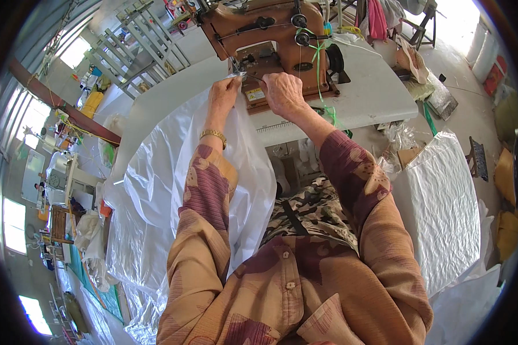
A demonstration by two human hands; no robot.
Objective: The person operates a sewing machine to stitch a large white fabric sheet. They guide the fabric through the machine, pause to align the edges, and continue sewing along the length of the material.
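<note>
A brown sewing machine (227, 30) stands on a pale grey table (380, 95) in front of me. My left hand (224, 96), with a gold-coloured band at the wrist, pinches the edge of a white translucent plastic sheet (247, 152) close under the needle area. The sheet spreads over the table's left side and hangs down beside my lap. To the right of the needle, my right hand (284, 95) is closed in front of the machine's bed. Something thin and dark pokes from its fingertips toward the needle; its kind is too small to tell.
Green string (318, 54) hangs down the machine's right side. A silvery-white folded sheet stack (443, 207) stands at my right. Metal racks (147, 43) rise behind the table at the left. Crumpled clear plastic (403, 138) lies near the table's right edge.
</note>
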